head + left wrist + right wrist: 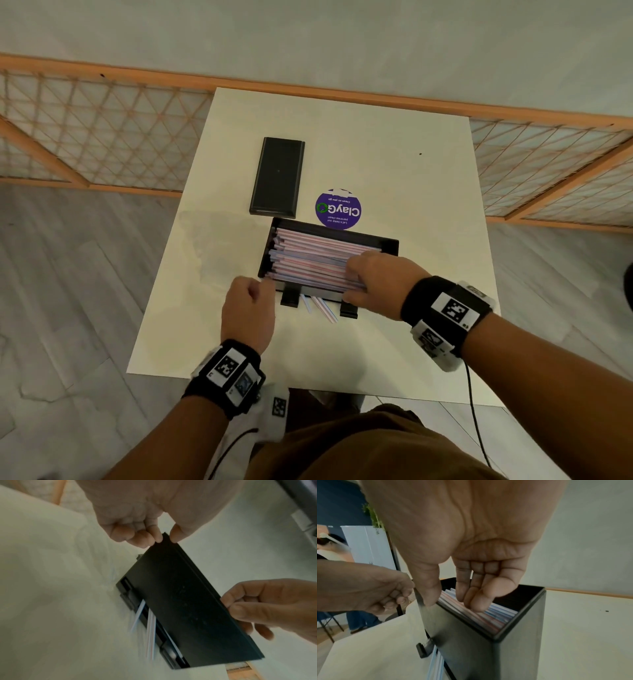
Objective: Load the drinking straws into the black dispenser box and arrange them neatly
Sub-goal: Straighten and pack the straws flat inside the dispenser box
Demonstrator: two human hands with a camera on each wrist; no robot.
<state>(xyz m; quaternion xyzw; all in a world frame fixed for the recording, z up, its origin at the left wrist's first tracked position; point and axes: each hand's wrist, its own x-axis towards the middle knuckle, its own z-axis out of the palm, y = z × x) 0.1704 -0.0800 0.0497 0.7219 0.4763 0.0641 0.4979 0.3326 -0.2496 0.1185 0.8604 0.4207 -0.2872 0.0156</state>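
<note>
The black dispenser box (390, 245) stands open-topped on the white table, packed with striped straws (308, 257) lying lengthwise. My left hand (263, 284) pinches the box's near left top corner (165, 539) between thumb and fingertips. At the right end, my right hand (352, 277) holds the front wall: its thumb lies outside while its fingers press down on the straws (496, 615) inside the box (471, 649). A few straws (318, 306) poke out of the slot at the box's base, between its two black feet. The same loose straws (150, 628) show in the left wrist view.
The box's flat black lid (277, 176) lies on the table (394, 154) behind the box, to the left. A round purple sticker (338, 209) sits just behind the box. A wooden lattice screen (102, 137) runs behind the table. Another person (332, 553) is in the background.
</note>
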